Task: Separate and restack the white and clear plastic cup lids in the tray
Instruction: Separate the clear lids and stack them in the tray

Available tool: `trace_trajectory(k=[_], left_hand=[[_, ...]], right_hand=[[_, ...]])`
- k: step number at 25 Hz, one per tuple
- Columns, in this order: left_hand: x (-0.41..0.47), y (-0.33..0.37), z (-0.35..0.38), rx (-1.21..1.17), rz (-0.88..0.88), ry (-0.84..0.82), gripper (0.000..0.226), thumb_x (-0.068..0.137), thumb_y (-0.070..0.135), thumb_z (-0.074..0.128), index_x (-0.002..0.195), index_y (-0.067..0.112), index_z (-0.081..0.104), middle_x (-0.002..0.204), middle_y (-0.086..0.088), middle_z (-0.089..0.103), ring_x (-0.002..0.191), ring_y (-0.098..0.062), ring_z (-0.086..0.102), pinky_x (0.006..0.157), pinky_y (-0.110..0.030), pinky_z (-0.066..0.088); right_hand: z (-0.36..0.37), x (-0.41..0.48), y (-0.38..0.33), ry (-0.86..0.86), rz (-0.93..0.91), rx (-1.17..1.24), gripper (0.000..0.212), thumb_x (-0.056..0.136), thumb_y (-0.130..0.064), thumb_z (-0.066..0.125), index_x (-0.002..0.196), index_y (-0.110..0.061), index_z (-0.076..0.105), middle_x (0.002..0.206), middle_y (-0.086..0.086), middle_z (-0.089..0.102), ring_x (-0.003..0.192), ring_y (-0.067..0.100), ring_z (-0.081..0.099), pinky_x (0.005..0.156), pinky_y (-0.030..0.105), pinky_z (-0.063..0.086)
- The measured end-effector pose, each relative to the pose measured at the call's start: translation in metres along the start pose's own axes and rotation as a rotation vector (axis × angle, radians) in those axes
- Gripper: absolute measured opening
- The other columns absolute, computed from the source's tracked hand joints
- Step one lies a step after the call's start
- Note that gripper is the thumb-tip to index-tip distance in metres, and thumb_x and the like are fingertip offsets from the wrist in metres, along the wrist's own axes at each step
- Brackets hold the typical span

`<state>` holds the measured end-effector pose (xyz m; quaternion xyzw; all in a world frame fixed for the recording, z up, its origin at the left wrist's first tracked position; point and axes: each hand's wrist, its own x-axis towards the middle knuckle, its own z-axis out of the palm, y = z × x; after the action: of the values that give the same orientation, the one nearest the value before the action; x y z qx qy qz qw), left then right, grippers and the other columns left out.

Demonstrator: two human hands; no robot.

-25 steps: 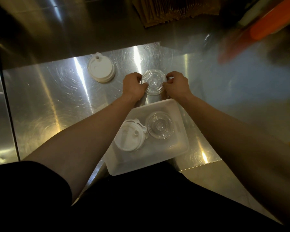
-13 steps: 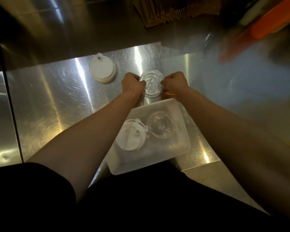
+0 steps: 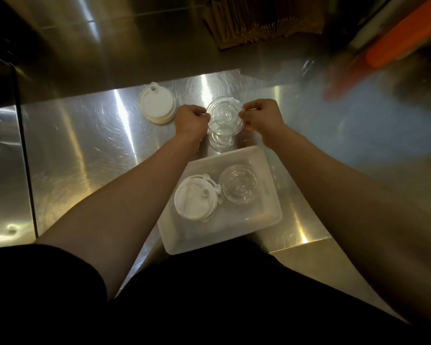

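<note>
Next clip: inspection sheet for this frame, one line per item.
Surface: steel counter, scratched, glare streaks.
Job's things: white tray holds white lids and clear lids side by side; white lid stack on the counter; clear lid held above more clear lids.
Clutter: brown paper stack; blurred orange object.
Grips: left hand and right hand pinch the clear lid's opposite edges.
Cables: nothing seen.
Surroundings: dim; steel wall behind.
</note>
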<state>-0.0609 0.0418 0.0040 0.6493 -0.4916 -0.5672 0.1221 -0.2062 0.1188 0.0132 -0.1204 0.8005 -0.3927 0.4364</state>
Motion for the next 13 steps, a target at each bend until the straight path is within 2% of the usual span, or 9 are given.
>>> trace_trajectory(k=[3, 5, 8, 13], left_hand=[[-0.016, 0.009, -0.008, 0.0, 0.096, 0.033, 0.022, 0.085, 0.01, 0.067, 0.107, 0.008, 0.07, 0.104, -0.009, 0.072, 0.089, -0.021, 0.069, 0.086, -0.038, 0.058], [-0.028, 0.013, -0.012, -0.035, 0.138, 0.04, 0.021, 0.085, 0.009, 0.067, 0.106, 0.008, 0.07, 0.1, -0.007, 0.072, 0.084, -0.018, 0.068, 0.087, -0.036, 0.059], [-0.046, 0.014, -0.017, -0.072, 0.209, 0.035, 0.022, 0.086, 0.009, 0.066, 0.107, 0.006, 0.069, 0.097, -0.007, 0.071, 0.08, -0.015, 0.068, 0.086, -0.035, 0.059], [-0.078, 0.003, -0.026, -0.106, 0.284, 0.009, 0.019, 0.084, 0.008, 0.065, 0.102, 0.005, 0.07, 0.088, -0.006, 0.07, 0.077, -0.017, 0.067, 0.086, -0.041, 0.059]], right_hand=[[-0.005, -0.011, -0.008, 0.025, -0.098, 0.014, 0.025, 0.081, -0.005, 0.074, 0.105, -0.004, 0.068, 0.087, 0.008, 0.066, 0.072, 0.018, 0.064, 0.071, 0.03, 0.06], [-0.009, -0.021, -0.009, 0.029, -0.142, 0.038, 0.023, 0.082, -0.006, 0.073, 0.104, -0.006, 0.068, 0.092, 0.007, 0.068, 0.08, 0.017, 0.066, 0.08, 0.03, 0.06], [-0.014, -0.038, -0.009, 0.031, -0.182, 0.083, 0.019, 0.083, -0.007, 0.072, 0.102, -0.009, 0.069, 0.093, 0.006, 0.069, 0.086, 0.017, 0.067, 0.083, 0.029, 0.06], [-0.026, -0.069, 0.003, 0.032, -0.23, 0.12, 0.019, 0.082, -0.008, 0.072, 0.102, -0.007, 0.071, 0.087, 0.005, 0.07, 0.083, 0.017, 0.067, 0.081, 0.031, 0.06]])
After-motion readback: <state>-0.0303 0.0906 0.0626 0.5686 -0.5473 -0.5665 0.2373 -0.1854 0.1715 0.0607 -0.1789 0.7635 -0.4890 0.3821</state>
